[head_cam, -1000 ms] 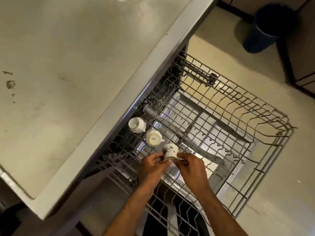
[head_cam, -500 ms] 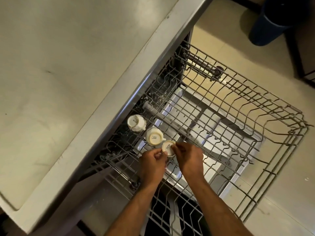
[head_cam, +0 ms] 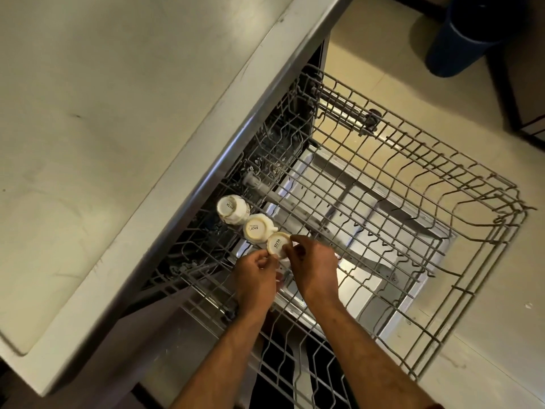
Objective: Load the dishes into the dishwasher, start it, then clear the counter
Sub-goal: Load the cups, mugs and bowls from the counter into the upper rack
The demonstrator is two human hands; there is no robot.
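Both hands, left hand (head_cam: 256, 278) and right hand (head_cam: 314, 267), pinch an upturned teacup (head_cam: 277, 244) with curled fingers on the upper rack (head_cam: 460, 202), touching a second teacup (head_cam: 257, 229).

"SISTA", seemingly, on three upturned cup bases (head_cam: 278, 242).

Three cups (head_cam: 278, 244) in a row inside the rack (head_cam: 413, 202); desk (head_cam: 118, 128) at nine o'clock, bin (head_cam: 460, 45) at one.

We see three cream-white cups (head_cam: 277, 244) with dark lettering on their bases, a grey wire rack (head_cam: 383, 184), our pale grey-beige surface (head_cam: 118, 113), a dull beige floor (head_cam: 486, 320), a dark blue bin (head_cam: 460, 45)
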